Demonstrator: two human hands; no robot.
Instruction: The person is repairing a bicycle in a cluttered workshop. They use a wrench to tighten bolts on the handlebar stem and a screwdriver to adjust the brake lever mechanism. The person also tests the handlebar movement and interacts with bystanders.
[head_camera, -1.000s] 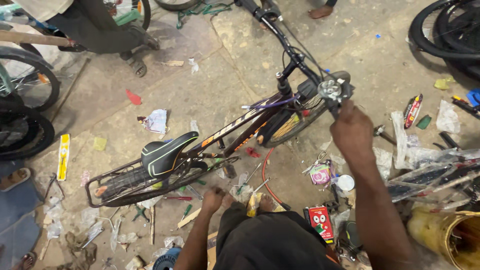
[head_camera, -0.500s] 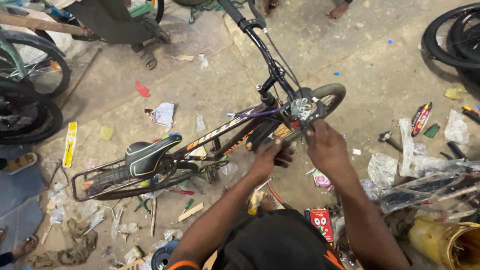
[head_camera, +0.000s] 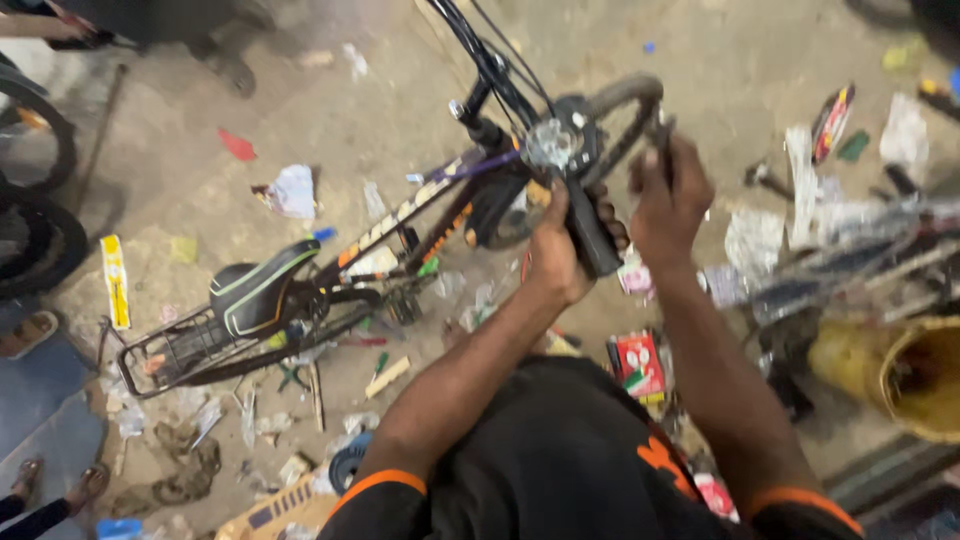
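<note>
a matt black rubber grip (head_camera: 592, 240) is seen beside a shiny metal bell (head_camera: 551, 143); the saddle (head_camera: 258, 287) looks smooth plastic, the floor (head_camera: 330, 130) rough concrete.

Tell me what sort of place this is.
Most likely a bicycle repair workshop. The left hand grips the handlebar of a black bicycle while the right hand works beside it; more wheels stand at the edge, and wrappers and small parts litter the concrete floor.

Bicycle (head_camera: 400, 250) on floor ahead; saddle (head_camera: 255, 290) left, handlebar (head_camera: 590, 170) right; basket (head_camera: 915, 375) far right.
</note>
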